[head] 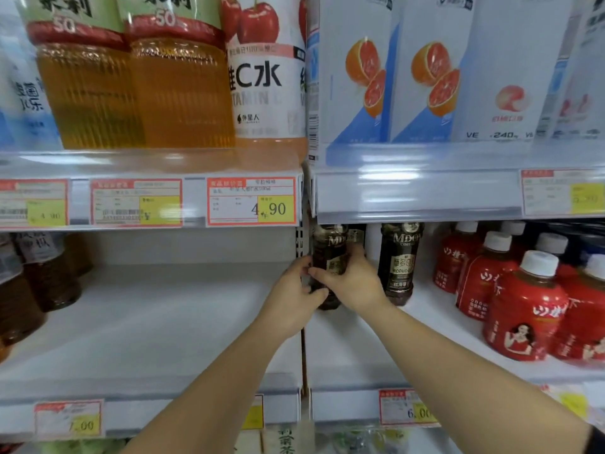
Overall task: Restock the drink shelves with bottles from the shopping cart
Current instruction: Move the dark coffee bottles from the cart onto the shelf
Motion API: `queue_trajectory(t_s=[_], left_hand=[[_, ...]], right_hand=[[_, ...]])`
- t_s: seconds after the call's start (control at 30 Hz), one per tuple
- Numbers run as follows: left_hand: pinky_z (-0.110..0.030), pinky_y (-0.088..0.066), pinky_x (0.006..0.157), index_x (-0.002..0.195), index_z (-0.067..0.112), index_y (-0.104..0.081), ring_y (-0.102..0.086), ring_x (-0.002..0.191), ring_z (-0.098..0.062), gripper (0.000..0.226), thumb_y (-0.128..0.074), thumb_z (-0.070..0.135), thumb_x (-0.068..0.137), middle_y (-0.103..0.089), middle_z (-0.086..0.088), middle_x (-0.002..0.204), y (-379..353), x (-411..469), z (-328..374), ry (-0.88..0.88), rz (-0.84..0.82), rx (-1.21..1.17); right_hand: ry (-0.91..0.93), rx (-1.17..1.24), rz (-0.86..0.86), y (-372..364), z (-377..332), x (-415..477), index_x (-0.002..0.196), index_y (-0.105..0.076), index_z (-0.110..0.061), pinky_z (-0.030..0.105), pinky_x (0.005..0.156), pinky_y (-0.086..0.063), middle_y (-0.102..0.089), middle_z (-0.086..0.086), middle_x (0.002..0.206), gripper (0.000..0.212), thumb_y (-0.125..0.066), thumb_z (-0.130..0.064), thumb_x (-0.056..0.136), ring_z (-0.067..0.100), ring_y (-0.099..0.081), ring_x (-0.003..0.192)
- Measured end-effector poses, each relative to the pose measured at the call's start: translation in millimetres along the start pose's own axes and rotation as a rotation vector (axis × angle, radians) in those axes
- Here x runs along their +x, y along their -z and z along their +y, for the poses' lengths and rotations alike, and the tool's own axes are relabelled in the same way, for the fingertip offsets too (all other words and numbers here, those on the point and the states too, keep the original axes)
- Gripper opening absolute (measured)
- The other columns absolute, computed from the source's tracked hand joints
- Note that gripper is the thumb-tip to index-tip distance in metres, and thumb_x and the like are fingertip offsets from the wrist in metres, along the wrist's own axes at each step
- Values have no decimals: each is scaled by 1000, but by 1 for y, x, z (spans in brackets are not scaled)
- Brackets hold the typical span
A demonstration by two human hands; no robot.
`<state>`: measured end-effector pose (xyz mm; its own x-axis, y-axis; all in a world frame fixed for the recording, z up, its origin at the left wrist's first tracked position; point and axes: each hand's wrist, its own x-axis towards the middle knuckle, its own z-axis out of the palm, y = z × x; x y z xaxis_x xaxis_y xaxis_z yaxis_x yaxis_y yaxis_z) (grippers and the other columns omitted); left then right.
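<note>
Dark brown coffee bottle (328,257), gold label | stood on white shelf (360,339), beside matching bottle (399,260) | gripped by left hand (291,299) and right hand (352,283)

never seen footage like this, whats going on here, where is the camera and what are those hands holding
There is no machine here. The one picture comes from a wide-angle camera worn on a person's head, looking forward and down, so the two bare arms reaching in from the bottom are that person's own.

They face shop shelves of drinks. The left hand and the right hand both grip a dark coffee bottle, upright at the left end of the right-hand middle shelf. A second bottle of the same kind stands just to its right, and red bottles with white caps stand further right.

The left-hand middle shelf is mostly bare, with brown tea bottles at its far left. Above stand amber tea bottles and white cartons showing grapefruit. Price tags line the shelf edges.
</note>
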<state>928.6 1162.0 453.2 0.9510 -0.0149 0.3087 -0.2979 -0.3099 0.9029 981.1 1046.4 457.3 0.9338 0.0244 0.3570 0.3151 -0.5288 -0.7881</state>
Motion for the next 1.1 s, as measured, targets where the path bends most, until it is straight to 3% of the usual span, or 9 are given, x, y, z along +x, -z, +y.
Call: queue_trajectory(t_s=[0.1, 0.2, 0.27, 0.33, 0.43, 0.53, 0.87, 1.1], left_hand=[[-20, -50, 79, 116, 26, -45, -61, 89, -10, 44, -63, 4, 84, -53, 14, 97, 1, 8, -10, 20, 37, 57], [-30, -50, 85, 115, 22, -46, -60, 90, -13, 46, -72, 14, 78, -55, 8, 99, -5, 18, -16, 31, 91, 151], [-38, -51, 87, 118, 24, -45, -60, 95, -17, 57, -76, 29, 70, -55, 1, 110, -10, 26, -20, 30, 139, 247], [-43, -51, 86, 120, 26, -44, -60, 98, -20, 64, -76, 35, 65, -56, -1, 114, -15, 32, -23, 30, 163, 323], [-40, -49, 86, 122, 21, -46, -58, 103, -23, 59, -76, 27, 71, -58, -4, 115, -19, 41, -23, 33, 190, 358], [-36, -46, 88, 123, 15, -49, -56, 109, -26, 53, -74, 20, 76, -59, -7, 119, -20, 49, -28, 21, 204, 350], [-22, -39, 80, 119, 13, -55, -59, 100, -17, 45, -72, 11, 78, -62, -5, 114, -26, 60, -43, -23, 263, 222], [-28, -44, 88, 122, 14, -54, -59, 105, -20, 47, -72, 12, 79, -62, -5, 118, -29, 64, -48, -47, 275, 238]], right_hand=[[19, 81, -136, 19, 7, -9, 126, -46, -5, 26, 88, -46, -61, 7, 116, 65, -78, -26, 73, 20, -58, 110], [-7, 197, 106, 53, 22, -27, 112, -52, -10, 31, 84, -49, -59, 3, 107, 44, -76, -18, 75, 19, -59, 99], [-56, 198, 269, 69, 38, -27, 114, -46, -12, 32, 85, -47, -54, 5, 111, 52, -77, -16, 73, 18, -55, 100], [-105, 138, 225, 74, 52, -13, 122, -41, -10, 39, 93, -47, -53, 10, 119, 67, -80, -14, 68, 24, -54, 110], [-173, -21, 74, 71, 59, 10, 125, -41, -6, 33, 86, -45, -59, 12, 117, 65, -77, -13, 72, 30, -57, 110], [-168, -81, 79, 67, 60, 31, 128, -39, -4, 27, 80, -40, -59, 14, 121, 60, -72, -13, 78, 31, -56, 111], [-146, -134, 172, 42, 77, 86, 125, -42, 0, 36, 97, -42, -52, 19, 125, 55, -71, -12, 79, 34, -52, 116], [-165, -148, 168, 35, 88, 98, 122, -51, 2, 28, 92, -41, -58, 18, 123, 49, -70, -17, 81, 31, -54, 116]])
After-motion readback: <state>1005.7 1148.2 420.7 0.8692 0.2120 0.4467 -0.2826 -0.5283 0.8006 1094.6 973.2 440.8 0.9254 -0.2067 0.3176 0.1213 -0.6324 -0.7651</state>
